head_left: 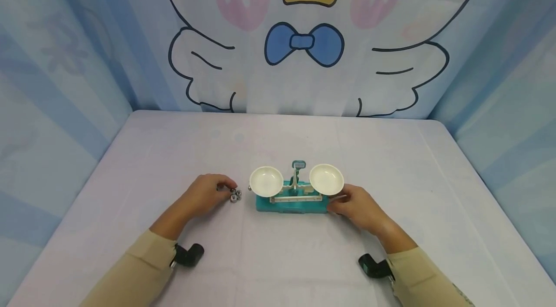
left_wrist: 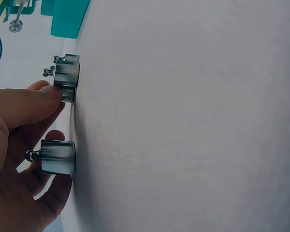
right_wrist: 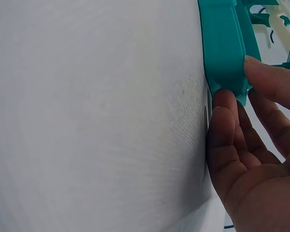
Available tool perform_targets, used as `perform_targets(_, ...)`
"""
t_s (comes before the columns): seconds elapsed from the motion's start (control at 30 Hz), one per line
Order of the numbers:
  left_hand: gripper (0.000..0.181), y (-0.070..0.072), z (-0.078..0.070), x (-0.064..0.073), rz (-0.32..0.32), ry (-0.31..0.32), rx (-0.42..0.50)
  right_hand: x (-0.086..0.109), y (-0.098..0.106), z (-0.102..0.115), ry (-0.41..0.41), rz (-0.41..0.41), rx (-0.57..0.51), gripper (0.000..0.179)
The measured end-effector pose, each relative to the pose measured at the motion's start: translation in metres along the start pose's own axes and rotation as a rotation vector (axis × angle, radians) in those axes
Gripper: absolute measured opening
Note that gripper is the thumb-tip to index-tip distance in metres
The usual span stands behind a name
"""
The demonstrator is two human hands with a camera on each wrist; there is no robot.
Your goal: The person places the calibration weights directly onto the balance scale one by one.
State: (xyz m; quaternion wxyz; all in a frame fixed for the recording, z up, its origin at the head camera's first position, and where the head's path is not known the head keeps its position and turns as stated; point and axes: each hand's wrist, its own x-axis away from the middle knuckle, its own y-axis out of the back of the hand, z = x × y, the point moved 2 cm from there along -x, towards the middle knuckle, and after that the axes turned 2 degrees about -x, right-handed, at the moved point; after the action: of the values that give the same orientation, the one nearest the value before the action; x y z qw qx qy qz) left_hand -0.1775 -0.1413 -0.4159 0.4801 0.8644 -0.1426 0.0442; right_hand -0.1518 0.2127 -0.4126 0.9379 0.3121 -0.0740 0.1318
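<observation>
While the green scale (head_left: 293, 207) sits held by the fingers of the right hand (head_left: 358, 206), shiny weights (left_wrist: 67, 75) sit at pinching fingertips of the left hand (head_left: 207, 194). Picking weights seems the step now; next likely needs a gentle lift.

Tan sleeves (head_left: 134, 268) carry black wrist cameras (head_left: 189, 255).

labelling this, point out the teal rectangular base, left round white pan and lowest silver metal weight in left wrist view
Teal rectangular base (head_left: 292, 207), head view, front part
Left round white pan (head_left: 266, 181), head view, inside middle
Lowest silver metal weight (left_wrist: 59, 157), left wrist view, side
</observation>
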Motion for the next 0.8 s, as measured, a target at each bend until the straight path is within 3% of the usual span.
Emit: perform_targets(0.8,0.021,-0.001,-0.001,-0.014,0.035,0.024,-0.016,-0.001,-0.001,-0.002,-0.003,0.021,-0.044,0.048)
